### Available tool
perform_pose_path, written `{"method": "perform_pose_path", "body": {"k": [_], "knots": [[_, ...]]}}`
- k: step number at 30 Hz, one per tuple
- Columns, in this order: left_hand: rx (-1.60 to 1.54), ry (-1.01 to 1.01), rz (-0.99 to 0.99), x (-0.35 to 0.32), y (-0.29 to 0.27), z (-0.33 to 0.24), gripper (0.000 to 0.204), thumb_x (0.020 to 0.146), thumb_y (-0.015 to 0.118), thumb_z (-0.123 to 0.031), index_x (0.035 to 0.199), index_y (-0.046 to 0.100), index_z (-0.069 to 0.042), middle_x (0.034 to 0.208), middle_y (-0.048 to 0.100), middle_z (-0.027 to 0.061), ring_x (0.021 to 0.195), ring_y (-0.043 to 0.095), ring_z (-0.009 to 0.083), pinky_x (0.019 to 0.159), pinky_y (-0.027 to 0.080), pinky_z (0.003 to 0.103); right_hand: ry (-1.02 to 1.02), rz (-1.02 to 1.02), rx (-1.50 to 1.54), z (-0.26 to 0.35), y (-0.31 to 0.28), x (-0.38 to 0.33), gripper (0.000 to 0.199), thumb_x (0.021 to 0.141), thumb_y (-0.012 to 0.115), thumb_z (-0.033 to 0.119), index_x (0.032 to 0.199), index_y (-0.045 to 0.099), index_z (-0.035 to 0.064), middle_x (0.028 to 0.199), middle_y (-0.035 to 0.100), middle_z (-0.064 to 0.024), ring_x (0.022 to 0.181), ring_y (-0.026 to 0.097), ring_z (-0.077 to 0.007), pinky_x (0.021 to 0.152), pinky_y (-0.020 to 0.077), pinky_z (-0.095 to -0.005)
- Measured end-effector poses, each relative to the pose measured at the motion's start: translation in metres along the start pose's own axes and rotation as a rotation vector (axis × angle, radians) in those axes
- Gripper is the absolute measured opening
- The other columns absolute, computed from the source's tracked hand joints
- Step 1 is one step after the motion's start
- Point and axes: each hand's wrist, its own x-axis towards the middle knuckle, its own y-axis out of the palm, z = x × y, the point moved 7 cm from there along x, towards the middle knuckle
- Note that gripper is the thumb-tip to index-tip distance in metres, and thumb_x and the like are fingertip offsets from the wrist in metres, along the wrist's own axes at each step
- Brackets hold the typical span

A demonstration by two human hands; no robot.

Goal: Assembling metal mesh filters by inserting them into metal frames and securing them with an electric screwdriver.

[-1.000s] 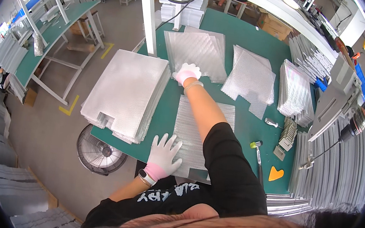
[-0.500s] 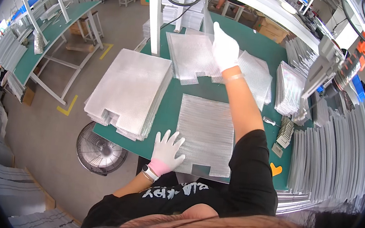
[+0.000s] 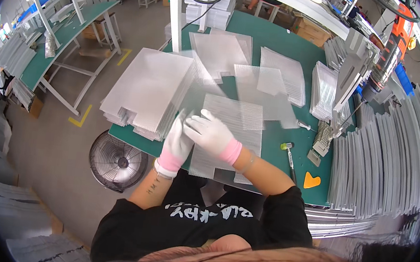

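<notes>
Two hands in white gloves with pink cuffs come close together over the near part of a green bench (image 3: 272, 150). The left hand (image 3: 176, 142) points away from the person, and its fingers are blurry. The right hand (image 3: 213, 135) reaches to the left, with its fingers close together and their tips by the left hand. A thin, see-through, clear mesh sheet (image 3: 202, 86) leans up just past the hands, all blurry. I cannot tell which hand pinches it, or if both do.

Under the right hand, a silvery clear mesh sheet (image 3: 203, 167) lies flat at the near edge. Another thin clear sheet (image 3: 255, 92) lies a bit farther and to the right, and the two overlap.

On the left sits a tall pile of whitish mesh sheets (image 3: 145, 88). More clear sheets (image 3: 218, 52) lie at the far side.

On the right are a small screwdriver with a white handle (image 3: 303, 125), a hammer with a green head (image 3: 289, 157) and a flat orange heart-shaped piece (image 3: 311, 180). A round metal fan (image 3: 118, 161) stands on the floor to the left.
</notes>
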Motion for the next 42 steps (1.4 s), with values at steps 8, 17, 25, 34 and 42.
{"method": "perform_pose_path", "body": {"k": [8, 17, 25, 34, 42], "knots": [[-0.882, -0.482, -0.357, 0.012, -0.008, 0.050, 0.044, 0.102, 0.046, -0.010, 0.143, 0.036, 0.001, 0.136, 0.051, 0.0187, 0.115, 0.058, 0.0321, 0.100, 0.048, 0.043, 0.758, -0.268, -0.209, -0.083, -0.039, -0.121, 0.051, 0.081, 0.070, 0.023, 0.127, 0.058, 0.0032, 0.132, 0.055, -0.0189, 0.129, 0.045, -0.0408, 0.112, 0.0305, -0.0505], [-0.817, -0.497, -0.312, 0.028, -0.007, 0.042, 0.040, 0.102, 0.044, -0.008, 0.141, 0.038, 0.001, 0.136, 0.050, 0.0195, 0.111, 0.060, 0.0291, 0.099, 0.050, 0.040, 1.655, 0.311, -0.276, -0.216, -0.038, -0.292, 0.087, 0.075, 0.073, 0.052, 0.144, 0.043, 0.0103, 0.139, 0.051, -0.0202, 0.130, 0.047, -0.0376, 0.106, 0.0378, -0.0508], [-0.840, -0.408, -0.214, 0.038, 0.002, 0.033, 0.039, 0.101, 0.048, -0.011, 0.139, 0.040, -0.002, 0.134, 0.052, 0.0163, 0.112, 0.059, 0.0275, 0.098, 0.050, 0.040, 1.591, 0.008, -0.066, -0.257, -0.040, -0.319, 0.087, 0.073, 0.079, 0.041, 0.142, 0.043, 0.0015, 0.131, 0.057, -0.0247, 0.122, 0.056, -0.0394, 0.104, 0.0450, -0.0405], [-0.807, -0.285, -0.214, 0.049, -0.010, 0.015, 0.039, 0.104, 0.043, -0.012, 0.141, 0.039, 0.001, 0.133, 0.053, 0.0153, 0.115, 0.059, 0.0266, 0.101, 0.049, 0.039, 1.319, -0.617, 1.159, -0.272, -0.052, -0.287, 0.064, 0.088, 0.068, 0.010, 0.145, 0.039, 0.0021, 0.112, 0.061, -0.0068, 0.093, 0.058, -0.0125, 0.080, 0.0480, -0.0272], [-0.498, -0.300, -0.456, 0.043, -0.026, 0.030, 0.040, 0.102, 0.046, -0.007, 0.141, 0.043, 0.003, 0.134, 0.054, 0.0140, 0.111, 0.061, 0.0215, 0.098, 0.050, 0.033, 1.202, -1.001, 1.226, -0.299, -0.076, -0.297, 0.050, 0.091, 0.061, 0.000, 0.138, 0.044, 0.0033, 0.122, 0.055, -0.0115, 0.112, 0.058, -0.0225, 0.096, 0.0492, -0.0363]]}}
